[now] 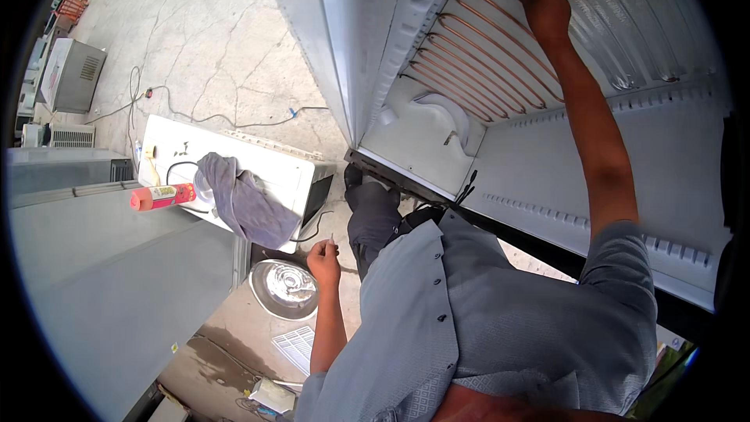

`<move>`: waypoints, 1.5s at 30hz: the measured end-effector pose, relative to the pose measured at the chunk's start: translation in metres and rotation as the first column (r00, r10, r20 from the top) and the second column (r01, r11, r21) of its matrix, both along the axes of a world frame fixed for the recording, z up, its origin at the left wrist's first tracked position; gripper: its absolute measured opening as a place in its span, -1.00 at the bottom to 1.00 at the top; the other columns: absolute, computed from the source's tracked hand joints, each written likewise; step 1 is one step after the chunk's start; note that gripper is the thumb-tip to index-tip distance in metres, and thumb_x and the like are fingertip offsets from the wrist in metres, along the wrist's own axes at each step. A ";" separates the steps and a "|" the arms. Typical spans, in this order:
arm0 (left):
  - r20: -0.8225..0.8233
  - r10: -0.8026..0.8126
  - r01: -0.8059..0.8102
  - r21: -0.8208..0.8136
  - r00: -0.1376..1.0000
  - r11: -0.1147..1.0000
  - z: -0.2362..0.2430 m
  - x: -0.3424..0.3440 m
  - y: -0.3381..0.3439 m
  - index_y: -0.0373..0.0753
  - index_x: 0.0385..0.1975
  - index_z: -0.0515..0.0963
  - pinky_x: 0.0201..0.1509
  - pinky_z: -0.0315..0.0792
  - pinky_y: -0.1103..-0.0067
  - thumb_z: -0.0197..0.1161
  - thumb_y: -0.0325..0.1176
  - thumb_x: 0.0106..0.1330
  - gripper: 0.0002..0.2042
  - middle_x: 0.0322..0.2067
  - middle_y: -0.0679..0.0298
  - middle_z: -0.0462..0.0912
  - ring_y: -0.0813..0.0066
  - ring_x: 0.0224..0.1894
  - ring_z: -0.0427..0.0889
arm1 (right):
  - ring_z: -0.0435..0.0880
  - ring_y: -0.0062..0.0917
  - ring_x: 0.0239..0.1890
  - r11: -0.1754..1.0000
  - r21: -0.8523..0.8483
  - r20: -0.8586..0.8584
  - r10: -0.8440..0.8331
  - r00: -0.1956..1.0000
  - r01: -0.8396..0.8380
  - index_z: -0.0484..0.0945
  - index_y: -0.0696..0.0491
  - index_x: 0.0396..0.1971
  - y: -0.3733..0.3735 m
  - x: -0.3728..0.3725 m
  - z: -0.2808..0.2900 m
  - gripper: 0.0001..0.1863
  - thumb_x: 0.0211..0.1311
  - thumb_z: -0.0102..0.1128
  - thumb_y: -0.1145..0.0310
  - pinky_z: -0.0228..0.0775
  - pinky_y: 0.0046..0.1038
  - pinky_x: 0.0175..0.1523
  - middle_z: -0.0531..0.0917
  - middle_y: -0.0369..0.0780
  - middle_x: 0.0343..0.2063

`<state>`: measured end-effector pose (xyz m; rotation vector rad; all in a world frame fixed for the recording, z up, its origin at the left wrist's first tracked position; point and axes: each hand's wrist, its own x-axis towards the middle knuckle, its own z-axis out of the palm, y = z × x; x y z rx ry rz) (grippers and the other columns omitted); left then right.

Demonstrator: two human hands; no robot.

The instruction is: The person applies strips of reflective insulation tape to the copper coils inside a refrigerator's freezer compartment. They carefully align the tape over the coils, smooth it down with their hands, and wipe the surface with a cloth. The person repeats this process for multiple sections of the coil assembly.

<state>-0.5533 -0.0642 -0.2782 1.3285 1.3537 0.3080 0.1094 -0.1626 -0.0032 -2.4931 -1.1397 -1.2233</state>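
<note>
Running in parallel bends across the inside of a white, ribbed-edged cabinet point(531, 158) at the upper right of the frame: bare, copper-coloured serpentine tubing point(486, 53), close below and left of the right hand point(547, 12), well apart from the left hand point(323, 262). Reaching to the tubing's upper part with the right, fingers curled beside a shiny, silvery ribbed covering point(625, 25); cannot tell whether gripping or merely touching. With the left, near lower centre, pinching a short, slim, pale item point(331, 240), fingers bent nearly closed.
</note>
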 end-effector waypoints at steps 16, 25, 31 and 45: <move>0.051 0.063 -0.059 -0.080 0.997 0.995 -0.053 0.005 -0.002 -0.43 -0.35 0.61 -0.35 0.53 0.60 0.24 -0.37 0.41 -0.80 -0.51 0.23 0.68 0.58 -0.49 0.62 | 0.70 -0.27 -0.37 0.915 -0.301 0.158 0.327 0.932 -0.270 0.62 0.05 -0.40 0.051 0.026 0.023 -0.95 0.13 0.20 0.46 0.60 -0.29 -0.34 0.63 -0.22 -0.29; 0.089 0.072 -0.065 -0.080 0.993 0.995 -0.044 0.015 0.007 -0.43 -0.31 0.63 -0.36 0.50 0.62 0.26 -0.37 0.39 -0.80 -0.50 0.22 0.69 0.58 -0.48 0.62 | 0.73 -0.19 -0.28 0.882 -0.455 0.106 0.189 0.976 -0.122 0.64 0.09 -0.19 0.068 0.023 0.039 -0.82 0.21 0.24 0.44 0.64 -0.26 -0.24 0.65 -0.07 -0.17; -0.002 -0.017 0.017 0.040 1.000 0.999 -0.038 0.035 0.000 -0.43 -0.31 0.66 -0.32 0.56 0.57 0.26 -0.37 0.37 -0.80 -0.48 0.16 0.71 0.48 -0.47 0.67 | 0.69 -0.07 -0.27 0.853 -0.486 -0.064 0.182 0.981 -0.190 0.54 0.16 -0.19 0.063 0.010 0.045 -0.74 0.11 0.18 0.40 0.59 -0.09 -0.23 0.62 0.04 -0.20; -0.373 0.299 0.066 0.713 0.878 0.698 0.033 0.053 0.140 -0.37 0.08 0.50 0.02 0.45 0.26 0.28 -0.33 0.31 -0.61 -0.07 0.00 0.53 0.08 -0.08 0.56 | 0.72 -0.07 -0.30 0.818 -0.575 0.053 0.025 0.998 0.010 0.54 0.10 -0.12 0.066 0.009 0.047 -0.68 0.15 0.21 0.29 0.58 -0.07 -0.28 0.68 -0.01 -0.25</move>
